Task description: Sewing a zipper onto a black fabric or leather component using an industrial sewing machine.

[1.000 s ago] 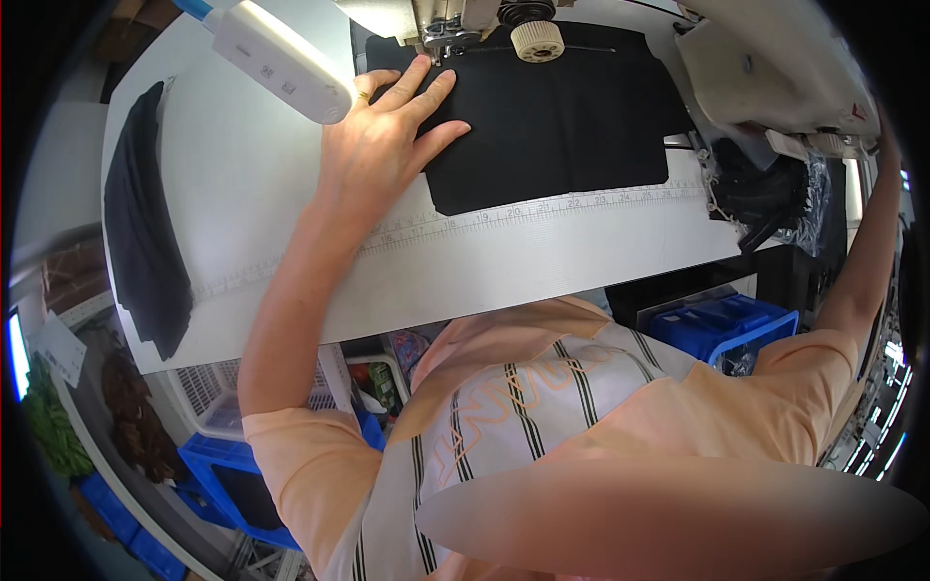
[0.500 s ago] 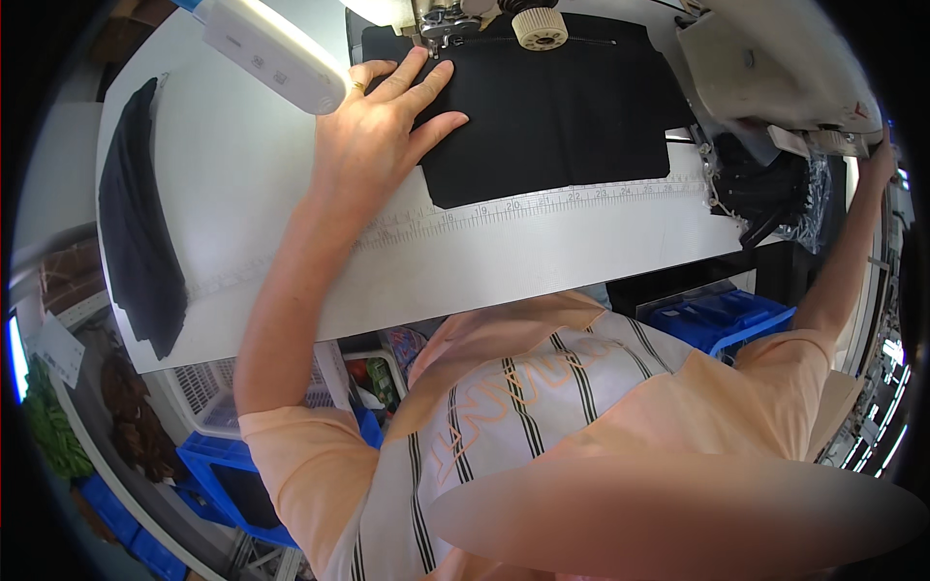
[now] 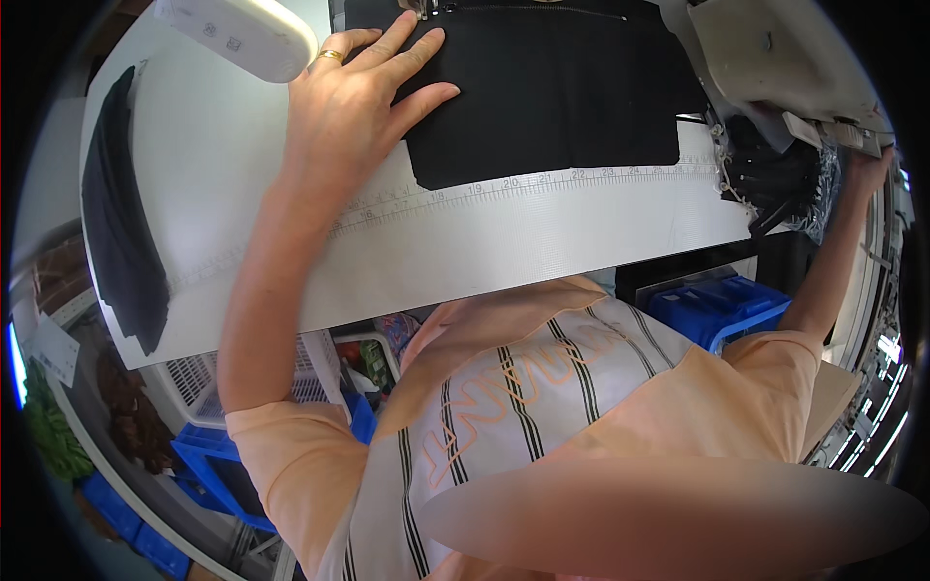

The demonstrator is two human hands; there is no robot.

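Observation:
My left hand lies flat with its fingers spread, palm down on the left part of a black fabric piece. Its fingertips are close to the metal presser foot of a sewing machine, cut off by the upper edge. A zipper runs along the fabric's far side. Over at the far right, my right hand is at the end of the sewing machine body. Its fingers are mostly hidden, so its grip cannot be made out.
A printed ruler scale crosses the white table. Dark cloth hangs over the left edge. A white lamp-like device juts in above my left hand. Black zippers in clear plastic lie at right. Blue bins stand below.
The view has shifted, so the table and fabric sit higher and most of the machine head is cut off. My left hand stays flat on the fabric; my right hand stays at the machine's end.

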